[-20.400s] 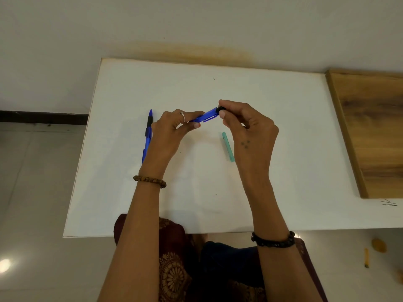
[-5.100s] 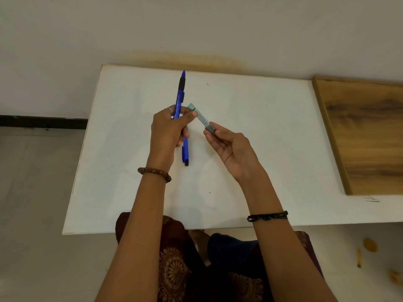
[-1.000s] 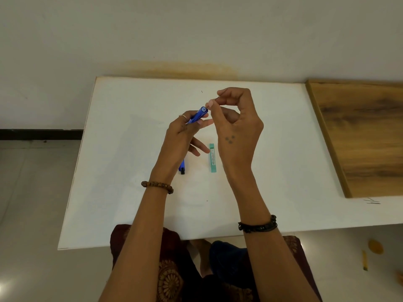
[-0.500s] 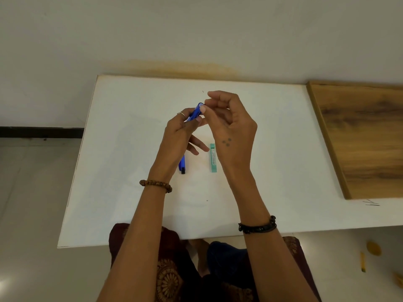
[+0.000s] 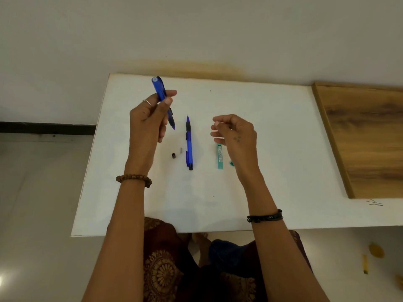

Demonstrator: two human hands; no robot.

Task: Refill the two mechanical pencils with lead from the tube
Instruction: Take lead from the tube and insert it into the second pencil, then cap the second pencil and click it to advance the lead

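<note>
Left hand [image 5: 148, 118]: raised above the counter, thumb and fingers pinching one blue mechanical pencil around its middle.
Held pencil [image 5: 162, 99]: tilted, its open back end up and away from the person, its tip pointing down toward the counter; its cap is off.
Black cap [image 5: 173, 155]: lies on the counter below the left hand, just left of the second pencil.
Small pale piece [image 5: 180, 150]: beside the black cap, near the second pencil's barrel; too small to tell what it is.
Second pencil [image 5: 189, 144]: blue, lying flat on the counter between the two hands, tip pointing away, black end toward the person, touched by neither hand.
Lead tube [image 5: 219, 156]: teal, lying flat on the counter, parallel to the second pencil, just below the right hand's fingers.
Teal bit [image 5: 232, 163]: small, just right of the tube, partly hidden by the wrist.
Right hand [image 5: 235, 134]: hovering over the counter, fingers loosely curled, fingertips close together; whether it pinches a lead cannot be told.
Counter [image 5: 272, 131]: white, with a wooden board [image 5: 366, 136] along its right side.
</note>
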